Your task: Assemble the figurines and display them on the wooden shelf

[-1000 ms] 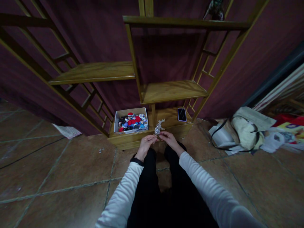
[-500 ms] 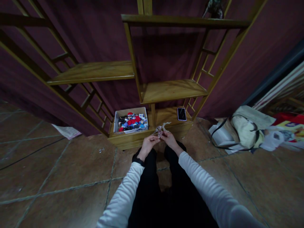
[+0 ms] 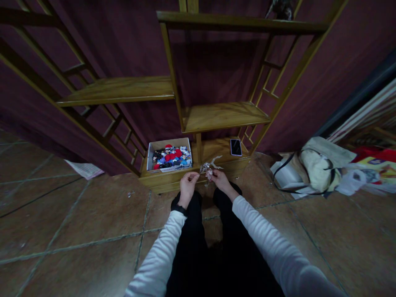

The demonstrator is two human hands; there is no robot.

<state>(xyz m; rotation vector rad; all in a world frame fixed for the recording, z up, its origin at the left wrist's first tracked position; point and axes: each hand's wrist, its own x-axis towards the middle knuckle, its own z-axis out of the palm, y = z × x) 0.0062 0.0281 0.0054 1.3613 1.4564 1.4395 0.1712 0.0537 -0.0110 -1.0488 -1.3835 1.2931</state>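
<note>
In front of the low shelf my right hand (image 3: 222,181) is closed on a clear, shiny, crumpled-looking piece (image 3: 206,168), its exact kind not plain. Pale branching ends (image 3: 215,162) stick out above the fingers. My left hand (image 3: 188,187) is pinched shut a little to the left of it. A thin line seems to run from those fingertips towards the shiny piece, but what they hold is too small to make out. Behind my left hand, an open white box (image 3: 150,160) full of small red, blue, black and white figures stands on the bottom shelf.
A phone (image 3: 236,147) lies on the bottom shelf (image 3: 213,149) at right. Bare wooden shelves (image 3: 227,117) rise above. On the tiled floor to the right are a cream bag (image 3: 318,167) and plastic bags (image 3: 352,181). A small clear scrap (image 3: 130,194) and a cable (image 3: 40,198) lie at left.
My left hand has moved left, away from my right hand, so a gap shows between them. The shiny piece has turned and stays in my right hand.
</note>
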